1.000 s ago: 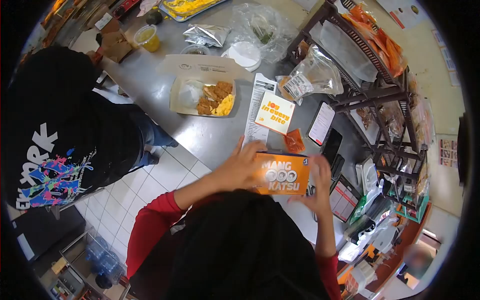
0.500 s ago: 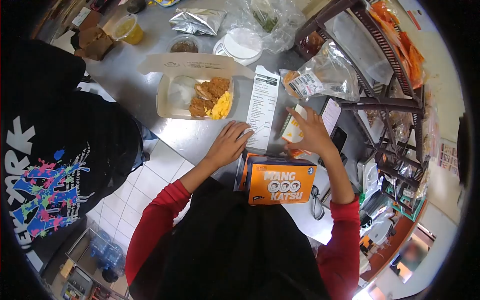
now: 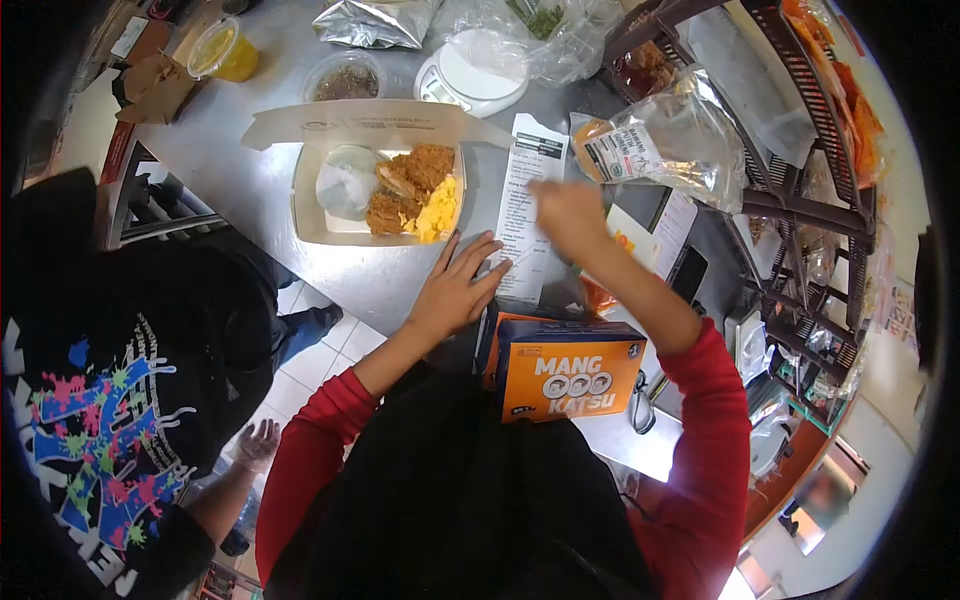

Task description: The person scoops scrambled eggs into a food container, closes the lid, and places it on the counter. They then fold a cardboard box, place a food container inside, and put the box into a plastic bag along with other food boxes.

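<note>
My left hand (image 3: 458, 290) lies flat with its fingers stretched over the lower left edge of a long printed receipt (image 3: 522, 215). Over the receipt's right side is my right hand (image 3: 574, 222), blurred, its fingers curled in; whatever they may hold is hidden. Beyond my left hand stands an open cardboard meal box (image 3: 298, 215) with a wrapped white portion (image 3: 348, 183), fried breaded pieces (image 3: 425, 170) and yellow scrambled egg (image 3: 436, 212). A small white and orange packet (image 3: 632, 240) lies beneath my right forearm. Close to me stands an orange MANG KATSU box (image 3: 572, 380).
A white kitchen scale (image 3: 475, 75), a round tub (image 3: 343, 78) and a foil pouch (image 3: 378, 22) line the back. Right are a clear food bag (image 3: 665, 150), a phone (image 3: 688, 272) and a brown rack (image 3: 790, 215). A person in black (image 3: 130, 360) stands at the left.
My right hand has left the small packet and moved left over the receipt, fingers now curled. My left hand stays on the receipt. The co-worker's hand has come into view.
</note>
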A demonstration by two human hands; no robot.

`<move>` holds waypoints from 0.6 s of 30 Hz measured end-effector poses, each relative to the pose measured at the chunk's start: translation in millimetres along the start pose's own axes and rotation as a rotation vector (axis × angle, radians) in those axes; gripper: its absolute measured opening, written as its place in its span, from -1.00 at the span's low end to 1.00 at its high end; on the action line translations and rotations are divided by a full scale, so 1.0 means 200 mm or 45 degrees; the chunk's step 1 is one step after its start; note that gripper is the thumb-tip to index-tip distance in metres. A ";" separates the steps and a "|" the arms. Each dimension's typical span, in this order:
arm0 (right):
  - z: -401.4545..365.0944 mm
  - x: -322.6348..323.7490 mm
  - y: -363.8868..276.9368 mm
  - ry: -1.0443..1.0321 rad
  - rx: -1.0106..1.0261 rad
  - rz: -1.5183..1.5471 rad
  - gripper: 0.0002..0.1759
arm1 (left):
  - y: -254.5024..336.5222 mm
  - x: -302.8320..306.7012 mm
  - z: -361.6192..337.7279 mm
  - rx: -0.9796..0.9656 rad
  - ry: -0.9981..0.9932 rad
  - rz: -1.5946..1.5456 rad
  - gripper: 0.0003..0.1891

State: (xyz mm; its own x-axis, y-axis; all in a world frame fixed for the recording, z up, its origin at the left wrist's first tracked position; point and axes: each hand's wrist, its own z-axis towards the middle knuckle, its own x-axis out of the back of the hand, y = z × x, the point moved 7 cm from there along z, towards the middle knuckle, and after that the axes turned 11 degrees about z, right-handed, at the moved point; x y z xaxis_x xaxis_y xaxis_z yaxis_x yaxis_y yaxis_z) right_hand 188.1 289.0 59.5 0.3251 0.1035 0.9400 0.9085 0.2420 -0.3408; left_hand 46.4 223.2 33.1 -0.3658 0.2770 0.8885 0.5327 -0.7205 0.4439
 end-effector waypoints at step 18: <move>-0.77 0.55 -0.19 -0.354 -0.237 0.582 0.21 | 0.29 0.11 -0.22 -0.143 -0.181 -1.156 0.54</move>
State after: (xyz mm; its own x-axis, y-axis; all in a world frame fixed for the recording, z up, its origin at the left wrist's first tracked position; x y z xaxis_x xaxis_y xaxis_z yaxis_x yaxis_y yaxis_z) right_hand 228.8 142.7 178.2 0.6379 0.4139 0.6494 0.7307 -0.0590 -0.6801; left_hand 35.6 158.3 73.5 -0.5055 0.8358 0.2144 0.0080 -0.2439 0.9698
